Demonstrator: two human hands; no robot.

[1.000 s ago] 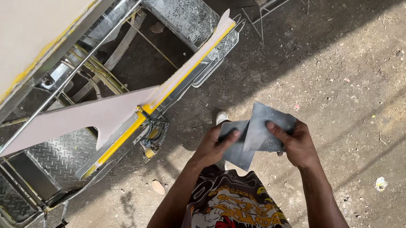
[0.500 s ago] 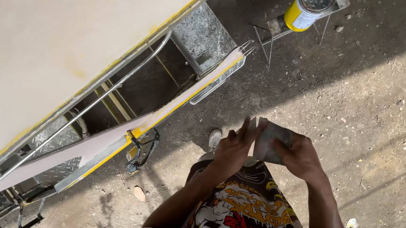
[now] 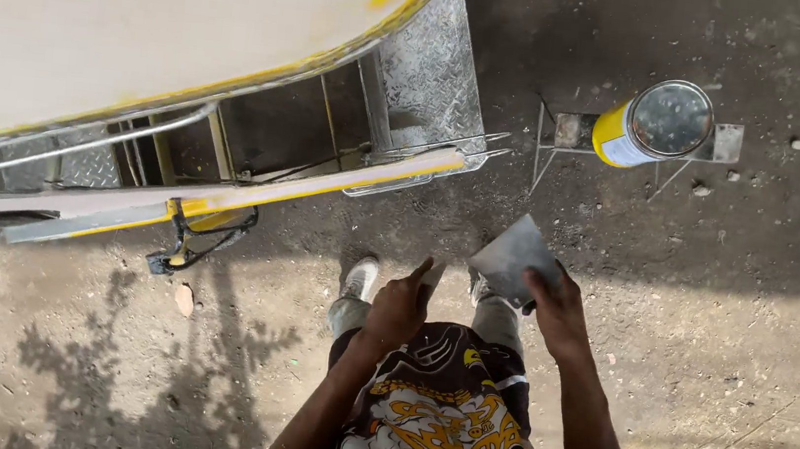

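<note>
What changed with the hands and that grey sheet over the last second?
The left hand has let go of the grey sheet, which both hands held before; its forefinger now points forward. The right hand still holds the sheet alone. The yellow can now shows fully as the view shifted.

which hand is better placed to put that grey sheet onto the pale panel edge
Right, probably. The right hand already grips the grey sheet, raised toward the pale panel. The left hand is empty, one finger pointing out, though it sits nearer the panel's yellow edge.
</note>
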